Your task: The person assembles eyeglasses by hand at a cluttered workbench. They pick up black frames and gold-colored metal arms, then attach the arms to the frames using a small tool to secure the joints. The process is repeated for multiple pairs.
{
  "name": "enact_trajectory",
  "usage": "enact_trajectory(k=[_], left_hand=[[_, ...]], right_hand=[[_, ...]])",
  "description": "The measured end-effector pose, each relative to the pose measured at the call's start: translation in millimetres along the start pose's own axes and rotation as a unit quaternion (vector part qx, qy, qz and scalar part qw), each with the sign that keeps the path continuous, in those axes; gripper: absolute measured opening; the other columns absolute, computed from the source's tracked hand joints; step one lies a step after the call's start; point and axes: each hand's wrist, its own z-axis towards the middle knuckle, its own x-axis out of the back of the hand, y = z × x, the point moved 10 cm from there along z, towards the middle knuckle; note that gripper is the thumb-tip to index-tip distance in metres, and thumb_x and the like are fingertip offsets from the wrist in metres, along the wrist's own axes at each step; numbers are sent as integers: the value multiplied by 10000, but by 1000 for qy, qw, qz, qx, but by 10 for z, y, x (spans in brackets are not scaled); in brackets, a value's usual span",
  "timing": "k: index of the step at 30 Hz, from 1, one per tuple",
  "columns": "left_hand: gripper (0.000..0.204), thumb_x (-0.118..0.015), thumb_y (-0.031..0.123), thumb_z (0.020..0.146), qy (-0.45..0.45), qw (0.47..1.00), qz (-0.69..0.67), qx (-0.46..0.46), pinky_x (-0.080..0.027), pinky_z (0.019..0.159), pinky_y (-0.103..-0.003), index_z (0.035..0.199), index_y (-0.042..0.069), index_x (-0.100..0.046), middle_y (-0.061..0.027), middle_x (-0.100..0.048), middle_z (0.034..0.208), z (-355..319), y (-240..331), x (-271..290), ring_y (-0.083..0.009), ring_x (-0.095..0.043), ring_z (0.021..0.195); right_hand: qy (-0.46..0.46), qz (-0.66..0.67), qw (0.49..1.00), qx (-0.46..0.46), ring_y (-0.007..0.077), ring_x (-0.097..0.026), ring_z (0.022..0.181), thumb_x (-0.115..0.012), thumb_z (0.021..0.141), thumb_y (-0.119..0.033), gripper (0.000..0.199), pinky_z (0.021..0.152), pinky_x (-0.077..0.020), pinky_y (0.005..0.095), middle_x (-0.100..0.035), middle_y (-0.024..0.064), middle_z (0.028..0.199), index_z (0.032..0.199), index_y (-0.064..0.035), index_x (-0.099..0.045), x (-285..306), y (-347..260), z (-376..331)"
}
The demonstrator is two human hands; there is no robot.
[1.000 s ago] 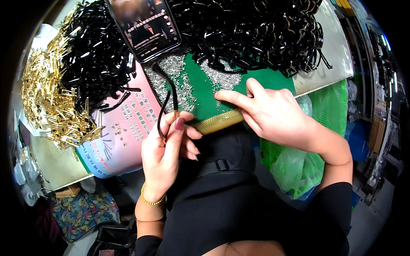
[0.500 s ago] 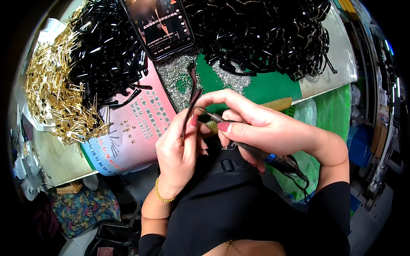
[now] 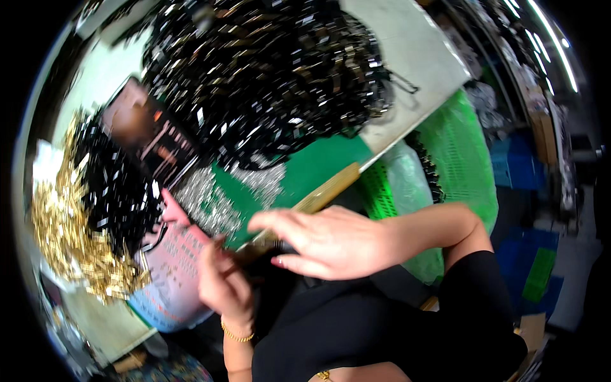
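Observation:
The picture is smeared by motion. My left hand (image 3: 223, 286), with a gold bracelet at the wrist, is curled at the table's front edge, and its fingertips pinch a thin black cord (image 3: 224, 247). My right hand (image 3: 324, 242) reaches across to it with fingers stretched out, fingertips almost meeting the left ones. Blur hides whether the right hand grips the cord. Just beyond the hands lie a green mat (image 3: 312, 169) and a patch of small silver parts (image 3: 210, 197).
A big heap of black cords (image 3: 267, 83) fills the table's far side, with a smaller black heap (image 3: 121, 184) and a pile of gold pieces (image 3: 70, 242) at left. A phone (image 3: 146, 134), a pink printed sheet (image 3: 178, 267) and a green mesh basket (image 3: 458, 159) are nearby.
The view has swung and tilted, and is now blurred. My right hand went from resting on the mat to meeting the left hand at the cord, fingers now stretched out.

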Motion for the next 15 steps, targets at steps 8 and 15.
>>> enact_trajectory(k=[8, 15], left_hand=[[360, -400, 281, 1125, 193, 964, -166, 77, -221, 486, -194, 1284, -12, -534, 62, -370, 621, 84, -475, 580, -9, -262, 518], [352, -392, 223, 1122, 172, 963, -189, 91, -237, 463, -176, 1383, 1, -473, 11, -551, 735, 92, -531, 495, 1, -275, 506]], right_hand=[[431, -137, 876, -165, 370, -666, 787, -601, 967, -234, 233, 757, -526, 470, -654, 173, 892, 1112, -52, -614, 1876, 801, -815], [333, -207, 903, -174, 376, -679, 890, -615, 905, -282, 295, 776, -520, 467, -702, 174, 905, 1109, -71, -646, 2470, 1340, -398]])
